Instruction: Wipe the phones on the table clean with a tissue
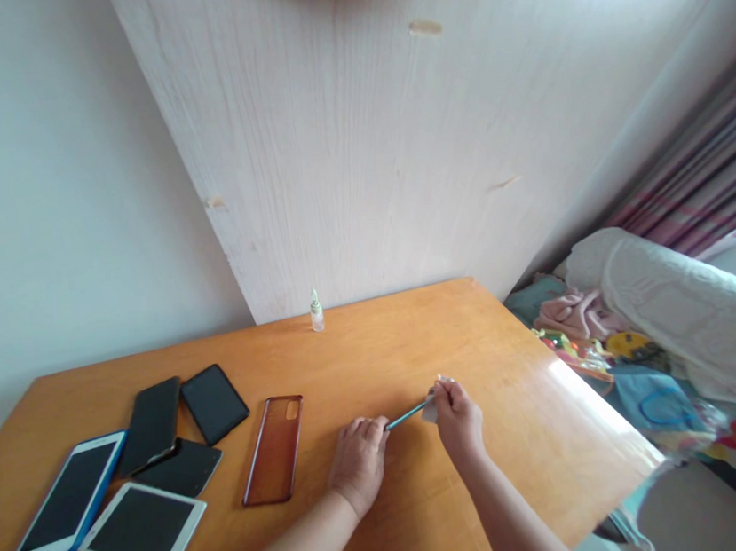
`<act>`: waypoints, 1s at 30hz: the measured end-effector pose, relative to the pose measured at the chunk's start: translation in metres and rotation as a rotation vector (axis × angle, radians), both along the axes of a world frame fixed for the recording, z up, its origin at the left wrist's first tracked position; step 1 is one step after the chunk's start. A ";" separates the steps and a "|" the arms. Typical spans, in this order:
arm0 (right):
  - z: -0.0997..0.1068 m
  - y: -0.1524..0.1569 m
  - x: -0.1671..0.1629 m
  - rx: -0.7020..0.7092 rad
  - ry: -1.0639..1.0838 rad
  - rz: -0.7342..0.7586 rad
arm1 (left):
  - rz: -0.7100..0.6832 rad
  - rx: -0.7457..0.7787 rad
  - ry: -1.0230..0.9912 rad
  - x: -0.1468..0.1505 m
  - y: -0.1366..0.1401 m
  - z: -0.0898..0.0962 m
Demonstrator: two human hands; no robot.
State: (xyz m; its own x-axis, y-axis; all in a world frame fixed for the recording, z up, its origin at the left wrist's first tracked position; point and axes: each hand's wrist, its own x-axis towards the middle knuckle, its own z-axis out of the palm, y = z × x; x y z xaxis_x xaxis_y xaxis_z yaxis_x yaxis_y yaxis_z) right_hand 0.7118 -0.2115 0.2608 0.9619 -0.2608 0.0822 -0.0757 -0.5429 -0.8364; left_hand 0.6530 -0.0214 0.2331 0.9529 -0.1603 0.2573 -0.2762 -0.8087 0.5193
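Orange-brown wooden desk (pixel 377 346): handwork under way

Left hand (pixel 361 457), fingers curled, grips one end of a slim teal strip (pixel 404 417), maybe a device edge-on; right hand (pixel 458 421) pinches a crumpled white wad (pixel 429 412) at the other. How much is finished cannot be told. To the left lie white-framed tablets (pixel 142 528), flat black slabs (pixel 215 403) and, nearest, a translucent reddish-brown phone case (pixel 274 448); a small clear bottle (pixel 317 316) stands behind.

Home rm: curtain (pixel 709 158), prob. bedding (pixel 687 308).
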 end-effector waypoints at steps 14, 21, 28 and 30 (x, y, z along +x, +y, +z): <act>0.004 -0.012 0.013 0.003 0.011 -0.011 | 0.003 -0.003 0.007 0.000 0.000 -0.001; 0.001 0.059 -0.036 -0.074 -0.015 0.349 | -0.024 0.004 0.123 -0.001 0.003 0.003; 0.011 0.012 0.001 -0.056 0.035 0.135 | 0.001 -0.028 0.057 0.000 0.001 -0.001; 0.012 -0.003 0.014 -0.098 0.048 0.055 | 0.006 -0.034 0.038 0.000 0.000 -0.004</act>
State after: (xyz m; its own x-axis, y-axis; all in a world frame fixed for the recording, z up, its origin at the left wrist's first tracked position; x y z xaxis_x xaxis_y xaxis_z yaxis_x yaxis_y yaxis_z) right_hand 0.7253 -0.2147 0.2728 0.9779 -0.2008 0.0582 -0.0826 -0.6265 -0.7751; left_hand 0.6535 -0.0214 0.2294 0.9630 -0.1458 0.2264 -0.2508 -0.7921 0.5565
